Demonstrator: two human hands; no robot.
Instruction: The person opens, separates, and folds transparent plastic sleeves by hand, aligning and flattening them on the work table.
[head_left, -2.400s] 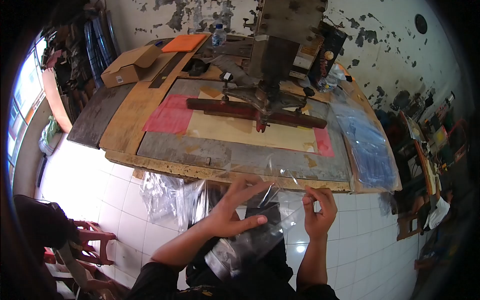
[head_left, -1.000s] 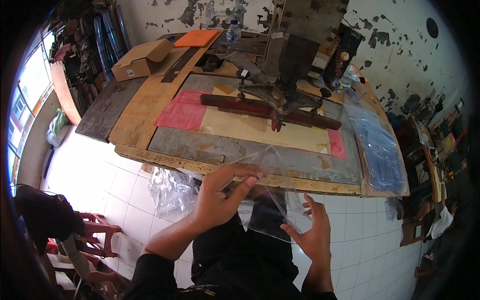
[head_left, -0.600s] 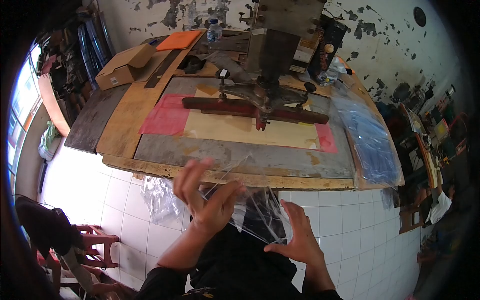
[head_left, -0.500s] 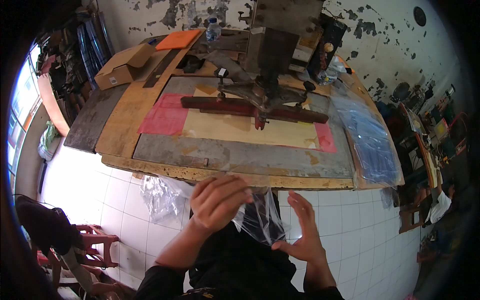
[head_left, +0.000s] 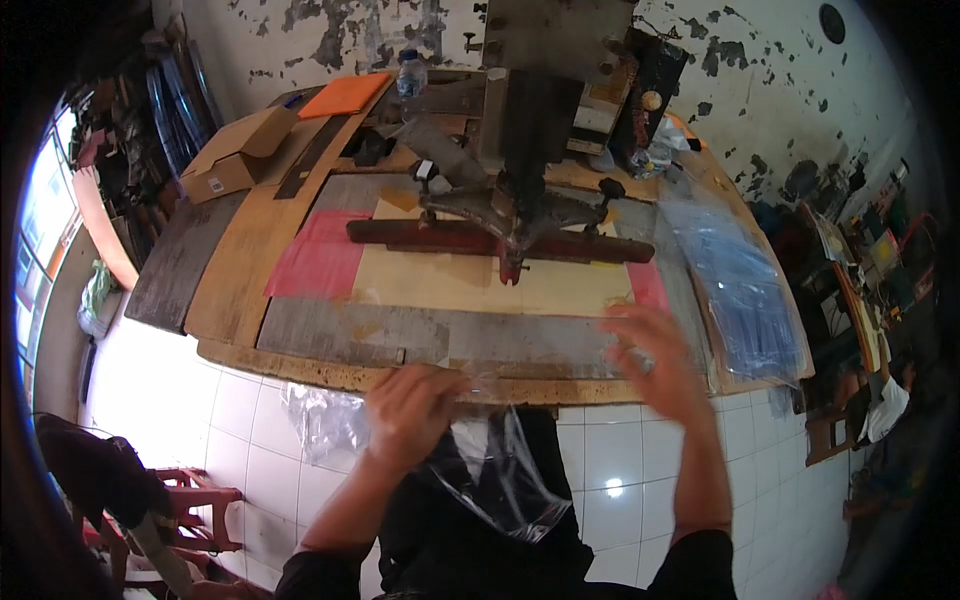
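A sheet of clear plastic [head_left: 505,478] hangs from my left hand [head_left: 410,415] below the front edge of the worktable [head_left: 540,392]. My left hand is closed, its fingers pinched on the plastic's upper edge. My right hand [head_left: 655,360] is raised over the front right of the table, apart from the plastic, its fingers spread and slightly blurred. Beyond both hands, a red metal bar [head_left: 500,245] of the press hangs over a cream sheet [head_left: 450,287] with pink pieces [head_left: 318,255] at its ends.
Blue-tinted plastic sheets [head_left: 740,295] lie on the table's right side. At the back left are an open cardboard box [head_left: 235,155], an orange item [head_left: 345,95] and a bottle [head_left: 411,75]. More clear plastic [head_left: 325,425] hangs under the front edge. A person [head_left: 105,475] is at lower left.
My right hand has moved up and away from the plastic, over the table. The left hand has shifted slightly down and left with the plastic, which now hangs lower. The camera view has tilted slightly.
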